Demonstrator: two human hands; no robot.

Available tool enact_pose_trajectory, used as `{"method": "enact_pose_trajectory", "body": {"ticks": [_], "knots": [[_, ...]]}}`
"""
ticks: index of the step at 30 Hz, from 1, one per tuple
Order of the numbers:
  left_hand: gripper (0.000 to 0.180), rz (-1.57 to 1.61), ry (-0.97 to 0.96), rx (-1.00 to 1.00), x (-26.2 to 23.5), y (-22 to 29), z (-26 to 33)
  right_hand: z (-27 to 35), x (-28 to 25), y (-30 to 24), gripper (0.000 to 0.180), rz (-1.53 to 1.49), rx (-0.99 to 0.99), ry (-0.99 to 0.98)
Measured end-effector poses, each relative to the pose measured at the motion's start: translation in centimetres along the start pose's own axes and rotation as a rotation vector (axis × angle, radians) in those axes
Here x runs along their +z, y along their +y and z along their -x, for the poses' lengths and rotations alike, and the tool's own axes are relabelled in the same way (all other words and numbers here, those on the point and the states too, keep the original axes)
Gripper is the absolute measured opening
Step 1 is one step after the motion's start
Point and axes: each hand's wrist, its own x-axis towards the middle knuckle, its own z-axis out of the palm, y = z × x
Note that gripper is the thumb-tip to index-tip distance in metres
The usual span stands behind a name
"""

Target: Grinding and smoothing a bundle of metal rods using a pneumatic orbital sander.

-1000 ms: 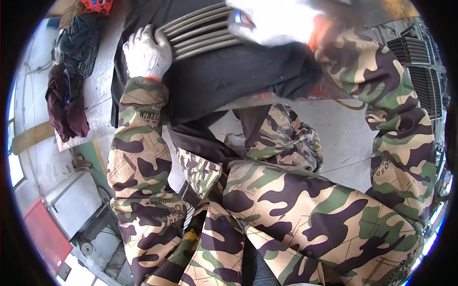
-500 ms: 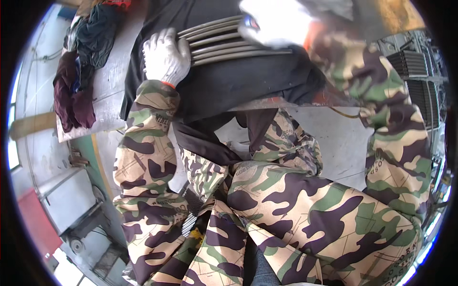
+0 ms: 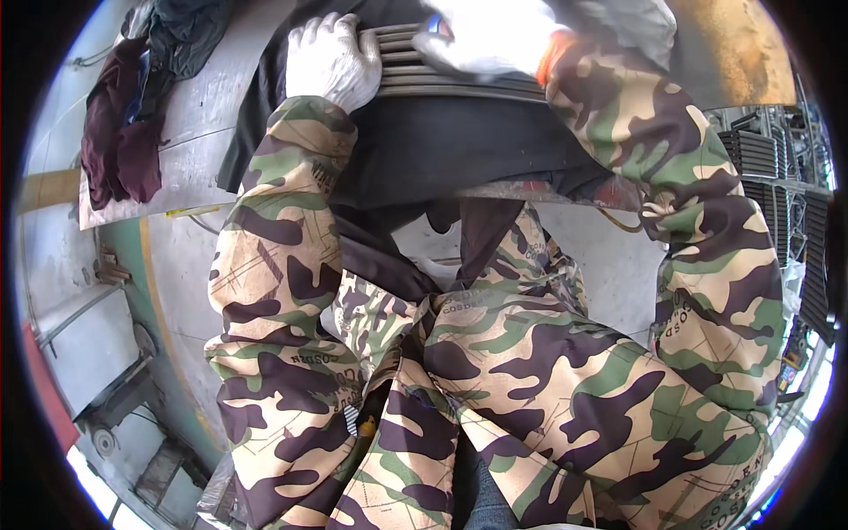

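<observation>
My left hand, in a white knit glove, lies over the left ends of a row of grey metal rods. Its fingers stretch forward and the thumb stands apart. The rods lie side by side on a black cloth. Over their right part is my right hand, also gloved in white, smeared by motion and bright glare. From its left side pokes a small blue-rimmed thing, too blurred to name. Glare hides most of the right fingers, which seem closed around it.
The black cloth drapes over the near edge of a metal-topped table. Maroon and dark cloths lie at its left. At the right are a rust-stained board, a clear plastic bag and stacked dark slatted racks.
The right hand has shifted left along the rods. The left hand stays on the rod ends. The whole view has tilted, so table and hands sit higher in the picture.
</observation>
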Motion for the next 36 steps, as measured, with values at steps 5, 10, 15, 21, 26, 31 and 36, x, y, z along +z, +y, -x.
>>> {"method": "enact_pose_trajectory", "body": {"ticks": [5, 10, 15, 21, 26, 31, 36], "knots": [[0.034, -0.047, -0.088, -0.005, -0.5, 1.1, -1.2, 3.1, -0.3, -0.2, 0.039, -0.025, -0.088, -0.022], [0.034, -0.076, -0.107, -0.062, -0.5, 0.9, -1.0, 1.6, 0.0, -0.1, 0.040, 0.014, 0.047, -0.010], [0.034, -0.087, -0.084, -0.033, -0.4, 1.3, -1.5, 2.3, 0.1, 0.0, 0.040, 0.004, -0.047, 0.015], [0.036, -0.083, -0.087, -0.029, -0.9, 1.9, -1.8, 3.3, -0.5, 0.9, 0.043, 0.004, -0.005, 0.026], [0.040, 0.014, -0.075, -0.143, -1.7, 2.5, -2.0, 2.9, 0.2, 1.4, 0.042, -0.004, -0.044, 0.096], [0.038, -0.192, -0.110, 0.092, -0.4, 0.9, -1.2, 3.0, -0.4, 2.0, 0.043, 0.017, 0.049, -0.012], [0.041, -0.103, -0.164, -0.050, -0.5, 0.5, -1.4, 2.2, 0.5, 2.2, 0.042, 0.050, 0.070, 0.032]]}}
